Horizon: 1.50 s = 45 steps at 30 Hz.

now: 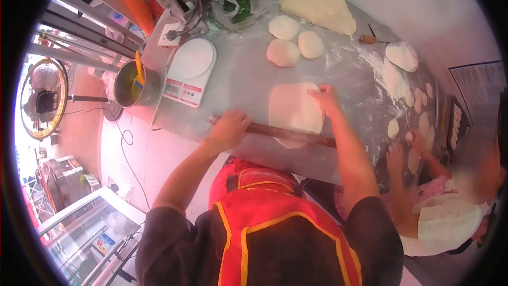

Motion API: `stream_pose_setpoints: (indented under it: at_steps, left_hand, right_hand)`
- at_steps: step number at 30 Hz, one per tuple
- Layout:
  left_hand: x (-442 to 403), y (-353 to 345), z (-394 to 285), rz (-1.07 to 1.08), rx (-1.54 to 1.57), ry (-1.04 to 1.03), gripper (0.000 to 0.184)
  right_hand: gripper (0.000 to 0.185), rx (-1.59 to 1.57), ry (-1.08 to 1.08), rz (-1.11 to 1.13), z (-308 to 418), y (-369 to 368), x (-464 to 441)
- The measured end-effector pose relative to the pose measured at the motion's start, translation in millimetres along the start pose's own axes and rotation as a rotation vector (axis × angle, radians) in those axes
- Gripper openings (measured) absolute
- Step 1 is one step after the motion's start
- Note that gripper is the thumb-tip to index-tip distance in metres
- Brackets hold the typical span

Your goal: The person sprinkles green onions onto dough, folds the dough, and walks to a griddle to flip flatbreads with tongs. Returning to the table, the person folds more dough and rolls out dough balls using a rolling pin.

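My left hand (231, 126) is wrapped round the left end of a dark wooden rolling pin (263, 130). The pin lies across the near part of a flattened sheet of dough (293, 107), whose near edge sticks out on my side of it. At the sheet's right far edge, my right hand (328, 100) pinches the dough between thumb and fingers. My right forearm passes over the pin's right end. Beyond the sheet sit three round dough balls (283, 53) and a large mound of dough (320, 8).
A white kitchen scale (191, 69) and a metal pot (138, 86) stand at left. Behind are a plastic bag of greens (236, 8) and a wood-handled tool (369, 39). Flour (394, 77) lies at right, where a co-worker's hands (395, 159) are among small dough pieces.
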State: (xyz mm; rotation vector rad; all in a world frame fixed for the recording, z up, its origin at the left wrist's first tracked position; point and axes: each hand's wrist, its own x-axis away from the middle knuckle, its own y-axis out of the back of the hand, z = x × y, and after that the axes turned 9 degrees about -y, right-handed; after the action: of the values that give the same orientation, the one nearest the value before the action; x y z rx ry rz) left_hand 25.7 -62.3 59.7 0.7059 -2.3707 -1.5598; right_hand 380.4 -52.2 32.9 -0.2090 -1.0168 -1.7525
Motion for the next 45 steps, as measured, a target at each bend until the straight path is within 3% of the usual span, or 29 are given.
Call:
stream_pose_setpoints:
  at_steps: [1, 4, 6, 8, 11, 15, 18, 20, 22, 24, 27, 28, 31, 33, 35, 39, 42, 45]
  left_hand:
    - [7, 2, -8, 0.016, 0.001, 0.024, 0.027]
    - [26, -3, -26, 0.030, 0.048, 0.075, 0.023]
    - [35, -9, -37, -0.005, 0.075, 0.090, 0.022]
    - [39, -13, -45, -0.070, 0.077, 0.094, 0.021]
    - [39, -4, -55, -0.026, 0.130, 0.092, 0.022]
    - [40, -2, -58, -0.034, 0.112, 0.094, 0.021]
    - [37, -6, -54, -0.003, 0.106, 0.103, 0.019]
    - [34, 0, -52, 0.015, 0.093, 0.118, 0.019]
    - [27, 5, -48, -0.049, 0.052, 0.115, 0.019]
    - [20, -1, -32, -0.043, -0.007, 0.088, 0.027]
    - [5, -17, -26, -0.227, -0.128, 0.091, 0.032]
    - [5, -32, -23, -0.163, -0.094, 0.160, 0.049]
    - [-32, -39, -17, -0.212, -0.180, 0.231, 0.063]
    - [-83, -28, 3, -0.106, -0.237, 0.297, 0.069]
    - [-134, -18, 23, -0.198, -0.296, 0.251, 0.068]
    - [-210, -14, 70, -0.398, -0.338, 0.154, 0.068]
    - [-193, -13, 63, -0.348, -0.308, 0.152, 0.067]
    - [-97, -31, 29, -0.121, -0.233, 0.168, 0.063]
  right_hand:
    - [0.045, -0.019, -0.047, 0.128, 5, -2, -16]
    - [0.032, 0.198, 0.262, 0.365, 16, -30, -42]
    - [0.025, 0.563, 0.624, 0.241, 56, -67, -20]
    - [0.026, 0.622, 1.112, 0.126, 64, -122, -14]
    - [0.027, 0.526, 1.069, 0.293, 96, -149, 19]
    - [0.030, 0.540, 0.624, 0.046, 80, -87, -8]
    - [0.031, 0.399, 0.299, 0.016, 12, -22, -12]
    - [0.033, 0.129, 0.031, 0.182, -36, 11, 34]
    - [0.030, 0.220, -0.070, 0.062, -67, 33, 88]
    - [0.033, 0.257, 0.092, -0.231, -101, 36, 137]
    - [0.046, 0.621, 0.442, -0.563, -144, 14, 171]
    - [0.048, 0.615, 0.403, -0.590, -148, 8, 167]
    - [0.052, 0.589, 0.321, -0.640, -140, 4, 138]
    - [0.052, 0.570, 0.323, -0.650, -118, 22, 97]
    - [0.053, 0.707, 0.314, -0.709, -91, 43, 52]
    - [0.055, 0.663, 0.361, -0.818, -54, 73, -22]
    - [0.056, 0.646, 0.409, -0.740, -72, 63, 4]
    - [0.056, 0.631, 0.399, -0.607, -112, 27, 88]
